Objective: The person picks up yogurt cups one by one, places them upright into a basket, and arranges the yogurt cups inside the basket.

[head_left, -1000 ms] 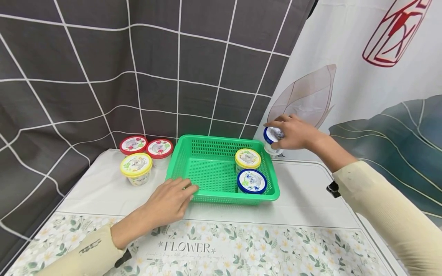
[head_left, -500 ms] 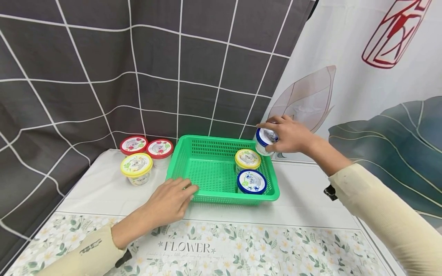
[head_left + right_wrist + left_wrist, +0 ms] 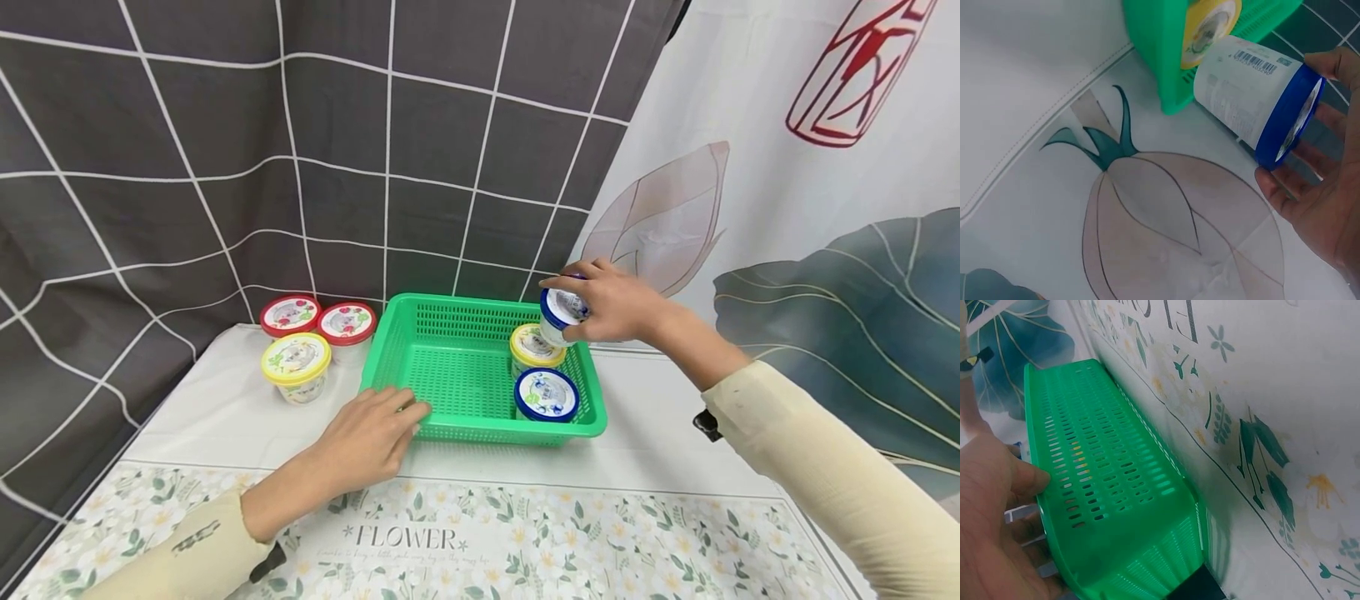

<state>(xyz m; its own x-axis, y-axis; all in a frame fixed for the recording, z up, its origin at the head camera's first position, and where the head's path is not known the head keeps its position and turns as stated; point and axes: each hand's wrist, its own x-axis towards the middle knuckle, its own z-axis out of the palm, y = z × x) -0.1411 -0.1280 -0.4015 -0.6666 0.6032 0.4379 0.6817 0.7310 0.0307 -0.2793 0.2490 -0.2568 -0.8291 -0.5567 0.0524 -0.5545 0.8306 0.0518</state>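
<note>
My right hand [image 3: 618,304] grips a white tub with a blue lid [image 3: 557,332] by its lid. It holds the tub above the back right part of a green plastic basket [image 3: 442,429]. The right wrist view shows the held tub [image 3: 1241,87] tilted, thumb and fingers around the lid's edge. In the basket's right side stand a yellow-lidded tub [image 3: 531,346], partly hidden by the held one, and another blue-lidded tub [image 3: 547,395]. At the basket's front left, my left hand [image 3: 375,433] holds the rim; in the left wrist view its thumb presses the outer wall [image 3: 1097,437], fingers behind the rim.
Left of the basket, two red-lidded tubs [image 3: 291,315] and a yellow-lidded tub [image 3: 296,358] stand close together on the table. A flower-print cloth [image 3: 570,533] covers the table front. A dark checked curtain [image 3: 330,200] hangs behind, with a white printed curtain [image 3: 757,200] at right.
My right hand has carried the blue-lidded tub leftward, from beyond the basket's back right corner to over the basket's inside. My left hand and the basket have stayed put.
</note>
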